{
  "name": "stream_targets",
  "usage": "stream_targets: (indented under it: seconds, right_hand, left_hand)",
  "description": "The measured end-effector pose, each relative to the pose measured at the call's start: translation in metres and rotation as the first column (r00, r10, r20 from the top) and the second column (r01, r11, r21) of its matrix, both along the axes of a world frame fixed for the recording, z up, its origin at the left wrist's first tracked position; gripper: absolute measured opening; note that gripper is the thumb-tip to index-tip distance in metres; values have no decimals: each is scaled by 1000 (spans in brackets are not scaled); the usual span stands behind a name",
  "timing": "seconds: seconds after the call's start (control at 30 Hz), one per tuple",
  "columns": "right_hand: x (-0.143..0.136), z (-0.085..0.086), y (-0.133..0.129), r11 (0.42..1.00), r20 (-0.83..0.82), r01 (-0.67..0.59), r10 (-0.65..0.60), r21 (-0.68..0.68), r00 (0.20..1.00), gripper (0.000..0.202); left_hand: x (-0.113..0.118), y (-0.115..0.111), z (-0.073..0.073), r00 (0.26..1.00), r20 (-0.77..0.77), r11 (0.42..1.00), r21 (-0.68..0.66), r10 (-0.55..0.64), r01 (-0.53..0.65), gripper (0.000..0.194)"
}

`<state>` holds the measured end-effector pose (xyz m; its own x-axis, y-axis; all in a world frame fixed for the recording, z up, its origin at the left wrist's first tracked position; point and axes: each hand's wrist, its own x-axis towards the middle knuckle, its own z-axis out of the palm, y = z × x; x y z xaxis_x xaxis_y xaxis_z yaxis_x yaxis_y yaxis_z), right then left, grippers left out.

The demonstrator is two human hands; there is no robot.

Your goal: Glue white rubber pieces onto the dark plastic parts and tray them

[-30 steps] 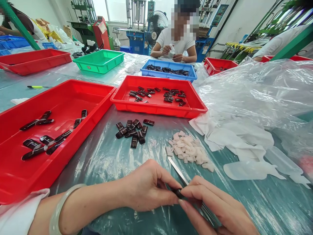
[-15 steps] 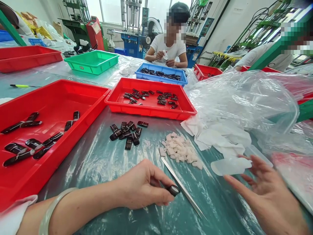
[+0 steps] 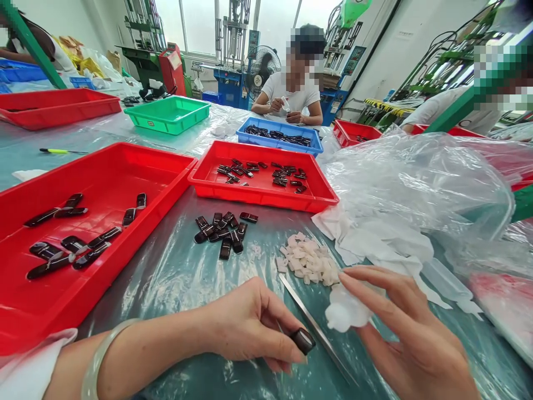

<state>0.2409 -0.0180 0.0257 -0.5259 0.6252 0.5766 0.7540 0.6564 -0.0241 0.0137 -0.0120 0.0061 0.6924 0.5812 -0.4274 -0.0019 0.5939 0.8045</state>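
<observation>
My left hand pinches a small glossy black piece between thumb and fingertips. My right hand is closed around a translucent white squeeze bottle, its narrower end tilted towards the left hand; much of the bottle is hidden by the fingers. Tweezers lie on the plastic-covered table between the hands. Just beyond them is a heap of small whitish flat pieces. A loose cluster of glossy black pieces lies further left.
Red trays holding black pieces stand at the left and centre. Behind them are a green tray and a blue tray. Crumpled plastic, white cloth and another translucent bottle occupy the right. A co-worker sits opposite.
My right hand has moved left with the squeeze bottle, turning it towards the black piece. The left hand still holds that piece, now tilted differently. The view has shifted slightly.
</observation>
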Motion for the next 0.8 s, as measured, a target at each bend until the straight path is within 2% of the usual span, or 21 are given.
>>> stream_targets:
  seconds: [0.1, 0.27, 0.5, 0.57, 0.67, 0.8]
  right_hand:
    - [-8, 2, 0, 997, 66, -39, 35, 61, 997, 38]
    - [-8, 1, -2, 995, 142, -52, 38, 90, 989, 43]
    - [-15, -4, -9, 993, 44, 10, -15, 115, 999, 32]
    - [-13, -6, -10, 991, 73, -16, 7, 133, 997, 33]
    - [-5, -7, -9, 983, 200, -99, 68, 152, 977, 38]
    - [1, -7, -9, 984, 217, -114, 82, 137, 973, 39]
  left_hand:
    - [-1, 0, -2, 1000, 12, 1000, 8, -10, 10, 25]
    - [-1, -1, -3, 1000, 9, 999, -12, -30, 30, 22]
    - [-1, 0, -4, 998, 8, 998, 4, -63, 63, 18]
    - [-1, 1, -3, 997, 3, 997, 14, -72, 72, 18]
    - [-2, 1, -3, 997, -4, 997, 20, -80, 80, 20]
    - [-1, 0, -3, 997, -7, 997, 1, -77, 77, 22]
